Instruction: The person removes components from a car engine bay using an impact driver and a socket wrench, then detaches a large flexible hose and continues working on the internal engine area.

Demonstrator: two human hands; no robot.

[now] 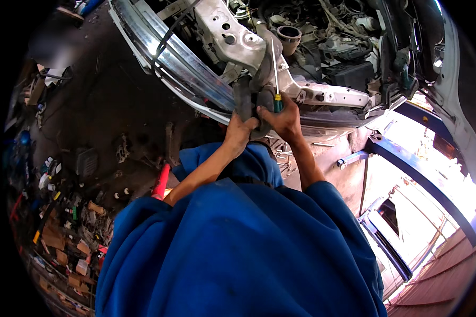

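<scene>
Both my hands are at the front of a car with its engine bay exposed. My left hand (239,133) is closed round the lower part of a dark, bent rubber hose (243,98) at the car's front edge. Close beside it, my right hand (285,121) is closed on a screwdriver (278,103) with a green and yellow handle, its long shaft pointing up over the bay. The right fingers also press against the dark hose. My fingertips are partly hidden behind the hose.
A shiny metal bumper beam (182,66) curves off to the left. Ahead lies the pale metal front frame (225,34), with an open round duct (289,36) behind it. A blue lift arm (423,171) stands at the right; boxes and loose parts (63,238) clutter the left.
</scene>
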